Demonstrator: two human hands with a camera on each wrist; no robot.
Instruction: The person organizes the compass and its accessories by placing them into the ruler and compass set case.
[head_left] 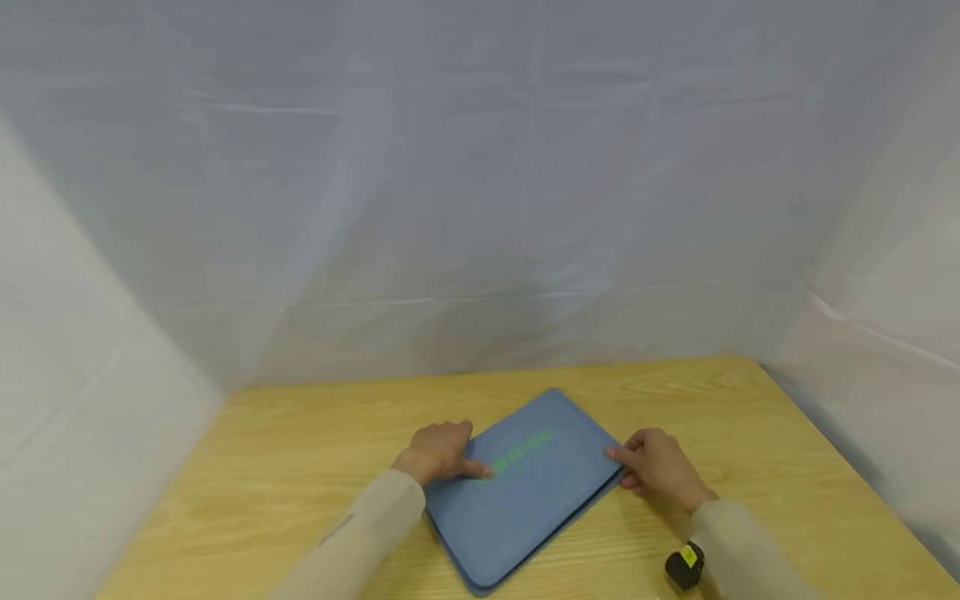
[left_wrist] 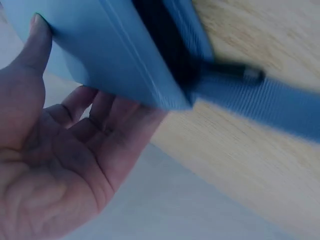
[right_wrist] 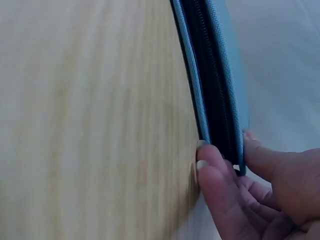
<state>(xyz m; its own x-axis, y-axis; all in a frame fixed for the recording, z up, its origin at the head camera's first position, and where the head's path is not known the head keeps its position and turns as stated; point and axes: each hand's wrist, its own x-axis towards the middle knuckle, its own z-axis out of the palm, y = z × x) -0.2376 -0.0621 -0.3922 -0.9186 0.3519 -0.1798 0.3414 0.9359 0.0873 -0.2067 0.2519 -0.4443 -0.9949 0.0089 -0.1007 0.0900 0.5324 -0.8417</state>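
A blue zippered document bag with green lettering lies at a slant on the table. My left hand holds its left edge, thumb on the top face. In the left wrist view, the fingers of that hand curl at the edge, and a blue fabric strap extends from the bag's corner. At the right corner, my right hand pinches the bag between thumb and fingers. The right wrist view shows a dark zipper along the gap between the bag's two edges, ending near the fingertips.
The wooden table has its far edge near a pale sheet wall. More white sheeting stands on the left side and on the right. A black device with a yellow mark sits at my right wrist.
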